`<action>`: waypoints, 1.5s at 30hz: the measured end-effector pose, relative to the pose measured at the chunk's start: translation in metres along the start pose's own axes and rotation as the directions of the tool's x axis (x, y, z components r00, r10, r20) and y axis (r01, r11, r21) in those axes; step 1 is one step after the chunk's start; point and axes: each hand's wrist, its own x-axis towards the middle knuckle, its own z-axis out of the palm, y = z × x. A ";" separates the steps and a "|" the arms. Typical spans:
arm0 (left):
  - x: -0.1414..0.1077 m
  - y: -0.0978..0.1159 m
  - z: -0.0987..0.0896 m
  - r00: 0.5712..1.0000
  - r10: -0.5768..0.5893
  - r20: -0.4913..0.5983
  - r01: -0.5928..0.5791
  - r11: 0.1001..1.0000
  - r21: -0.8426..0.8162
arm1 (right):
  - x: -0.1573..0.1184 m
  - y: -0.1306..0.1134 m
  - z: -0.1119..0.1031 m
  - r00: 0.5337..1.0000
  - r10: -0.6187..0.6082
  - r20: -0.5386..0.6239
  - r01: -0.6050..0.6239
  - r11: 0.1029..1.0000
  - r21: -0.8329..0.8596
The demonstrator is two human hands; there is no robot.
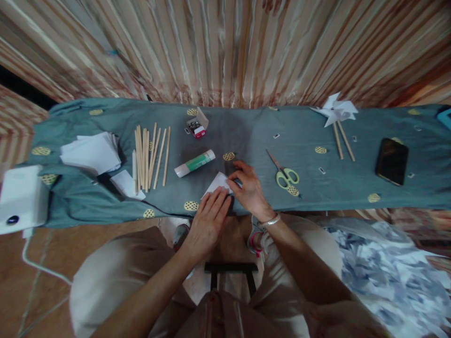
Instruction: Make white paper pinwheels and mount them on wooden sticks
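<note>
A small folded piece of white paper [216,181] lies near the front edge of the cloth-covered table. My left hand [209,219] rests flat across its near side, fingers stretched out together. At the paper's right corner, the thumb and a finger of my right hand [249,191] pinch its edge; a bracelet circles that wrist. Part of the paper is hidden under my hands. Just beyond it lies a glue stick [195,163] with a green label. Scissors [286,176] with yellow-green handles sit to the right of my right hand.
Wooden sticks [146,157] and a stack of white paper squares [92,152] lie on the left, near a white device [24,199]. An open box of pins [197,126] stands behind. Paper pinwheels [335,111] and a phone [392,161] lie right. Below is a bag of paper pieces [391,277].
</note>
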 end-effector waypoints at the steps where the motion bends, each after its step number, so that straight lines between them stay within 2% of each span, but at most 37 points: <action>1: -0.002 0.001 0.003 1.000 -0.002 0.022 0.002 1.000 0.007 | 0.000 0.000 0.000 1.000 0.002 0.000 -0.002 1.000 0.000; 5: -0.006 0.002 0.007 0.998 -0.021 0.065 0.019 0.999 0.025 | 0.001 0.001 0.000 1.000 -0.010 -0.004 0.010 1.000 0.002; 16: -0.006 0.000 0.011 0.998 -0.032 0.063 0.030 0.999 0.037 | 0.002 0.001 0.004 0.999 -0.018 -0.026 0.018 1.000 -0.001; 30: -0.005 0.000 0.009 0.995 -0.028 0.097 0.026 0.999 0.024 | 0.003 -0.002 0.003 1.000 -0.007 -0.019 0.006 1.000 -0.026; 39: -0.004 -0.001 0.006 0.985 -0.047 0.168 0.049 0.999 -0.005 | 0.002 -0.004 0.005 1.000 -0.007 -0.023 0.006 0.998 -0.061; 45: -0.004 0.000 0.007 0.985 -0.046 0.164 0.042 0.999 0.029 | 0.002 -0.004 0.006 0.999 -0.017 -0.036 0.015 0.998 -0.054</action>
